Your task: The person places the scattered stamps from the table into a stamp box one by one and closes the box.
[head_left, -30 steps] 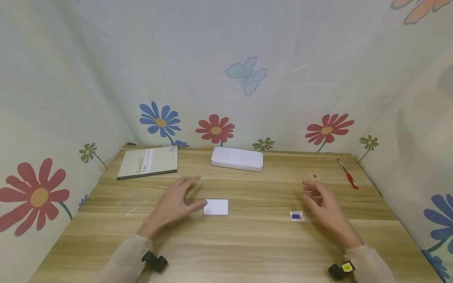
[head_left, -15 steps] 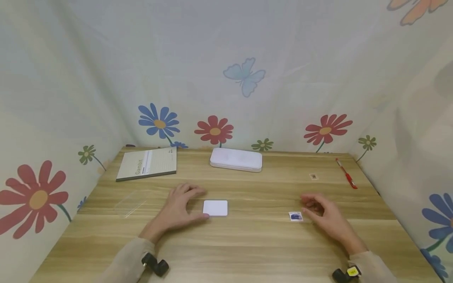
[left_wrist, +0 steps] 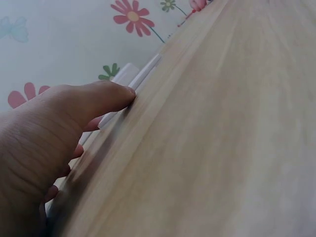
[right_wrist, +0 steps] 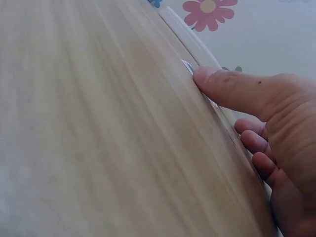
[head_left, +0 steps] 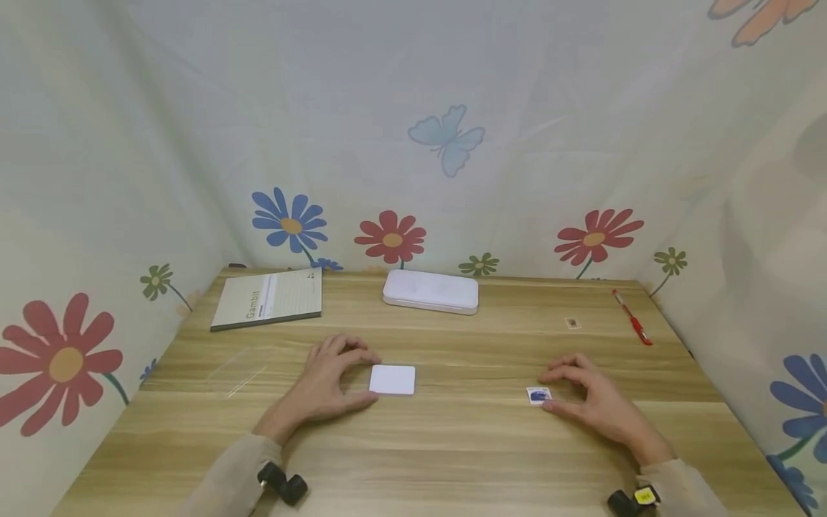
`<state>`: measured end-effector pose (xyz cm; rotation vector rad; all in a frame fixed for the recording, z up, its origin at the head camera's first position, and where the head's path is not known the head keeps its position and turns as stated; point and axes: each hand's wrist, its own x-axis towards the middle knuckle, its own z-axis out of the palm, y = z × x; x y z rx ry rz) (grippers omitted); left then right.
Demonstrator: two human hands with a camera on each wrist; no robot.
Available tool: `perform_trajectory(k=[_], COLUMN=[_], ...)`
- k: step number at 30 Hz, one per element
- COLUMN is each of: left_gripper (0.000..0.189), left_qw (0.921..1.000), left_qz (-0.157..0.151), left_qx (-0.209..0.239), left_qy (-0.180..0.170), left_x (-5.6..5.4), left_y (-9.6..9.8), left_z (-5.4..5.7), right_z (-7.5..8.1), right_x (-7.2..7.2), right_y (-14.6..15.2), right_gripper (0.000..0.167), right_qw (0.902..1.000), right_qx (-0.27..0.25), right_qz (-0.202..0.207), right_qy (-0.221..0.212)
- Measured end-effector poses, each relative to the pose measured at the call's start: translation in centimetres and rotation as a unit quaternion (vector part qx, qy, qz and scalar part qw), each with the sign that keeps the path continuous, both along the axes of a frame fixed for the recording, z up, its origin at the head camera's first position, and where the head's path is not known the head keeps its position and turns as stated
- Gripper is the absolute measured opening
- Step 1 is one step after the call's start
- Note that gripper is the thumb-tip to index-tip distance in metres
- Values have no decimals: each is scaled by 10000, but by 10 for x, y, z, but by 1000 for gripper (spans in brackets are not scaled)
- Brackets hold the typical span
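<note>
The wood-grain tabletop (head_left: pixel 452 445) carries a notebook (head_left: pixel 268 298) (its cover reads "Gambit") at the back left and a white case (head_left: pixel 431 291) at the back middle. Near its center, the left hand (head_left: pixel 316 388) pinches a white card (head_left: pixel 393 380) at the left corners between thumb and forefinger. The right hand (head_left: pixel 597 398) holds its thumb and fingers apart, thumb touching a small blue-and-white stamp (head_left: pixel 538 395) to the card's right.

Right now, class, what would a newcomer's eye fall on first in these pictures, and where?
Probably the big red flower on the printed cloth, left of the wooden table. Next, perhaps, the left hand at the left end of a small white rectangle near the table's middle. Then the right hand at a small blue-and-white stamp, farther right.
</note>
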<state>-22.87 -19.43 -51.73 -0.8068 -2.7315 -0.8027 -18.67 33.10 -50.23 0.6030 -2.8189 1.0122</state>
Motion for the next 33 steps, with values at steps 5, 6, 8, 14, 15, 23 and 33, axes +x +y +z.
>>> perform_trajectory(k=[5, 6, 8, 14, 15, 23, 33], left_gripper=[53, 53, 53, 53, 53, 55, 55], left_qw=[10000, 10000, 10000, 10000, 10000, 10000, 9998], left_qz=[18, 20, 16, 17, 12, 17, 62], left_qx=[-7, -7, -9, 13, 15, -9, -37], left_qy=[17, 18, -8, -71, -69, -91, -168], left_x=[0, 0, 0, 2, 2, 2, 1], left_y=[0, 0, 1, 1, 1, 0, 0], left_z=[-2, -2, -1, 2, 2, 1, 1], right_z=[2, 2, 3, 3, 3, -1, -1], right_x=[0, 0, 0, 0, 0, 1, -1], right_y=[1, 1, 2, 1, 0, -2, -8], right_gripper=[24, 22, 21, 18, 18, 20, 31], right_qw=[9999, 9999, 9998, 9996, 9996, 9996, 9962], right_qx=[-67, -92, -145, -238, -251, -250, -444], right_qz=[-5, -17, -28, 11, 28, 103, 510], right_qy=[-101, -124, -144, -140, -127, -67, 554])
